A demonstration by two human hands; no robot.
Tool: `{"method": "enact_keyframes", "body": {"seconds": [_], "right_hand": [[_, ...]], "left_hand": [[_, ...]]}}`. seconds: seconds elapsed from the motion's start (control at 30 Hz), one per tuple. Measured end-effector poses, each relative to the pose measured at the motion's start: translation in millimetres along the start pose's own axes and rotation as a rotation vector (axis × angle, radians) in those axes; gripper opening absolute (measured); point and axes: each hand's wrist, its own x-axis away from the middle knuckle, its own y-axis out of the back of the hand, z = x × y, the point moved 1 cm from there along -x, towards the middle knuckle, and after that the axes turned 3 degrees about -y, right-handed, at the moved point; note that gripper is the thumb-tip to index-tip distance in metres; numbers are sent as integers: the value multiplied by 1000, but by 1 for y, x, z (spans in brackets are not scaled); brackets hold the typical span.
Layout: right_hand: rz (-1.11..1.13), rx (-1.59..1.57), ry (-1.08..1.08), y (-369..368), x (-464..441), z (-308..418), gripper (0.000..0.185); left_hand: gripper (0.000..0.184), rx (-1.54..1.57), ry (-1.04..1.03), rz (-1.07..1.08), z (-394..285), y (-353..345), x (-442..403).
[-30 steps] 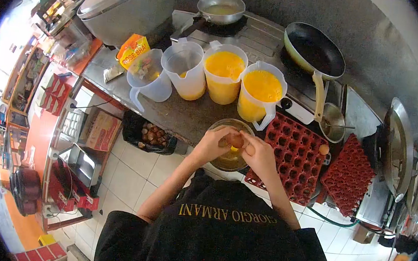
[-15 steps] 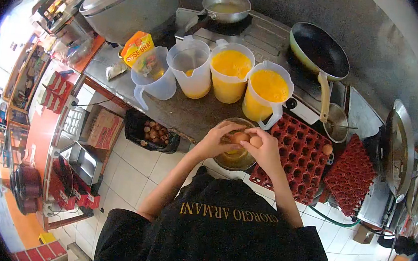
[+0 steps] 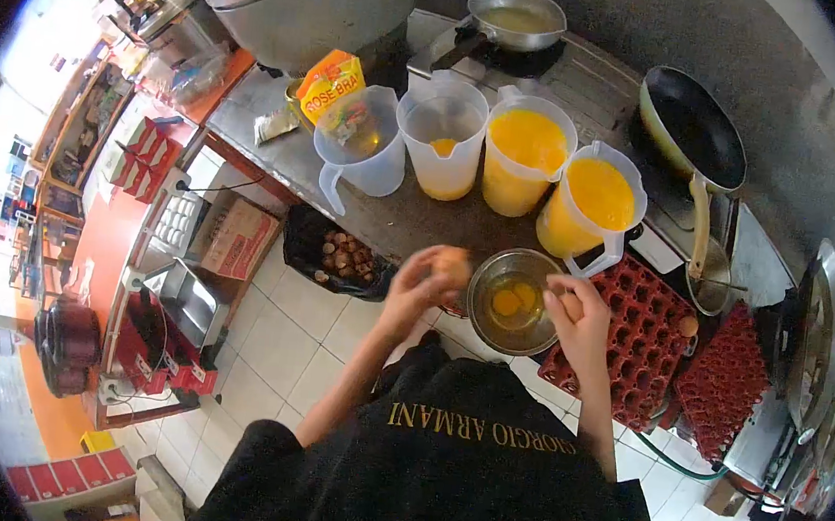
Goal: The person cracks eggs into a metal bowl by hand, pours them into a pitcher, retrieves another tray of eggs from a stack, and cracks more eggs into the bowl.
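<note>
A metal bowl (image 3: 472,328) at the counter's front edge holds raw egg with two whole yolks (image 3: 512,300). Left of the bowl, my left hand (image 3: 418,296) is closed round a brown eggshell (image 3: 452,264), slightly smeared by motion. At the bowl's right rim, my right hand (image 3: 582,322) has its fingers curled on a brown egg (image 3: 570,303), partly hidden by them. Beyond the bowl stand two plastic jugs of beaten yellow egg, a near jug (image 3: 599,198) and a second jug (image 3: 525,160).
A third jug (image 3: 440,152) has a little egg; another jug (image 3: 363,150) stands left. A black bag (image 3: 337,258) of eggshells is below the counter. Red egg trays (image 3: 621,340) lie right, one egg (image 3: 688,327) on them. Pans (image 3: 693,131) sit on the stove.
My hands have parted from over the bowl. The left moved left with the eggshell, the right moved to the bowl's right rim with an egg. Yolks in the bowl are now uncovered.
</note>
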Motion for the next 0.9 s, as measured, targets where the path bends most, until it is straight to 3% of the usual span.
{"method": "enact_keyframes", "body": {"seconds": [0.07, 0.13, 0.17, 0.23, 0.3, 0.33, 0.37, 0.43, 0.5, 0.57, 0.6, 0.67, 0.7, 0.77, 0.8, 0.83, 0.9], "right_hand": [[-53, 1, 13, 11, 10, -8, 15], [-51, 30, -182, 26, 24, -18, 9], [-114, 19, -171, 32, 30, -21, 7], [-164, 61, -216, 46, 41, -41, 7], [-193, 151, -363, 72, 56, -53, 9], [-235, 177, -391, 86, 62, -64, 9], [-304, 324, -398, 99, 66, -81, 14], [-394, 475, -413, 125, 64, -112, 20], [-560, 809, -673, 150, 57, -141, 34], [-545, 872, -760, 168, 41, -165, 39], [-520, 932, -843, 172, 34, -172, 44], [-497, 942, -887, 177, 25, -181, 44], [-475, 956, -932, 178, 23, -184, 45], [-490, 927, -880, 183, 26, -196, 50], [-501, 902, -829, 185, 29, -200, 55], [-499, 899, -822, 184, 34, -199, 55], [-564, 600, -584, 184, 50, -180, 52]], "left_hand": [[48, 64, -65, -221, -7, 37, 9], [44, 11, -97, -388, 2, 86, 17], [42, -32, -96, -509, 7, 107, 19], [42, -203, -90, -546, 25, 161, 11], [73, -380, -47, -573, 41, 193, -6], [90, -508, 222, -620, 36, 195, -11], [99, -496, 282, -684, 46, 202, -19], [98, -503, 324, -513, 47, 199, -27], [93, -574, 317, -422, 35, 184, -32], [78, -662, 595, -95, 24, 169, -35], [78, -665, 594, -97, 33, 180, -36], [56, -866, 569, 252, 52, 203, -39], [56, -871, 567, 252, 37, 178, -37], [43, -915, 876, 275, -18, 76, -24], [43, -915, 874, 270, -30, 52, -21], [41, -841, 739, 451, -40, 32, -19], [38, -715, 518, 699, -52, -13, -18]]}}
